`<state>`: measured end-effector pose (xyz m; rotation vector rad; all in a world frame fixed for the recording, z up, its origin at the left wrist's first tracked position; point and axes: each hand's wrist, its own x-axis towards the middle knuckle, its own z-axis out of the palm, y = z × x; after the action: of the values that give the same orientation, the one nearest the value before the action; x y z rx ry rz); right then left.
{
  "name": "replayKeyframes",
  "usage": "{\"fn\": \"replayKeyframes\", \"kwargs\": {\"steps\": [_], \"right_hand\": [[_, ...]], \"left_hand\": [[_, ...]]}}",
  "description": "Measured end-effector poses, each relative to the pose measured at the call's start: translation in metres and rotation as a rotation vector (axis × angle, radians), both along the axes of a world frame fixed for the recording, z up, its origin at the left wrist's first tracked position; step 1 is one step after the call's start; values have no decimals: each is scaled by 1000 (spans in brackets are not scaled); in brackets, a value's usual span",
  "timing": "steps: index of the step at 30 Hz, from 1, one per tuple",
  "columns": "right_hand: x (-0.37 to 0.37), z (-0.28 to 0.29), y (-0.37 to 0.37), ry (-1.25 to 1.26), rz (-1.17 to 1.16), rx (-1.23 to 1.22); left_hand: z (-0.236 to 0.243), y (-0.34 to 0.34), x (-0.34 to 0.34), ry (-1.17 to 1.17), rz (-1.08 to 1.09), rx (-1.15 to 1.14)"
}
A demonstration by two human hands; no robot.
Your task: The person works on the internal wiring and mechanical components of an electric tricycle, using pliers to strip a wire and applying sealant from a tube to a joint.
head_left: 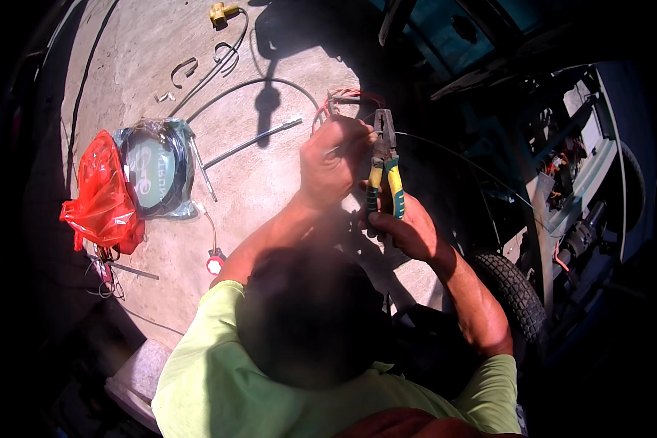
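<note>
My right hand [409, 230] is wrapped around the combination pliers [394, 182], which have yellow and dark green handles. Their jaws point away from me, a little apart. Just left of the jaws, my left hand [334, 160] is closed, its fingertips pinched beside the plier head. A thin pale cable [445, 149] runs from behind the jaws, level with those fingertips, toward the vehicle on the right. What lies inside the left fingers is mostly hidden. Beyond the left hand is a loose bundle of red wire [354, 93].
On the concrete at left lie a red plastic bag [102, 193], a bagged coil of black cable [153, 168], a T-handle wrench [252, 143] and a red-and-white round part [214, 263]. A yellow connector [223, 13] is at the far side. A tyre [511, 292] and vehicle frame stand right.
</note>
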<state>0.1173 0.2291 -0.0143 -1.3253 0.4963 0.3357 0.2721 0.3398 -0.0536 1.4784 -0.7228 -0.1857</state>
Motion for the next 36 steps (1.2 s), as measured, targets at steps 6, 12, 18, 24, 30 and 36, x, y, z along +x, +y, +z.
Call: {"fn": "replayKeyframes", "kwargs": {"steps": [6,12,18,24,30,36], "right_hand": [[-3,-9,5,10,-46,-42],[-1,-6,7,11,-69,-85],[-1,-8,6,-21,16,10],[-5,-6,7,69,-112,395],[-8,9,9,155,-255,585],[-17,-17,10,42,-262,669]], "left_hand": [[2,1,1,-33,12,1],[5,1,-14,419,-4,-47],[-1,2,-11,1196,-684,-99],[7,-13,-14,1219,-804,-163],[27,-14,-19,1120,-699,-21],[37,-14,-22,1169,-668,-22]]}}
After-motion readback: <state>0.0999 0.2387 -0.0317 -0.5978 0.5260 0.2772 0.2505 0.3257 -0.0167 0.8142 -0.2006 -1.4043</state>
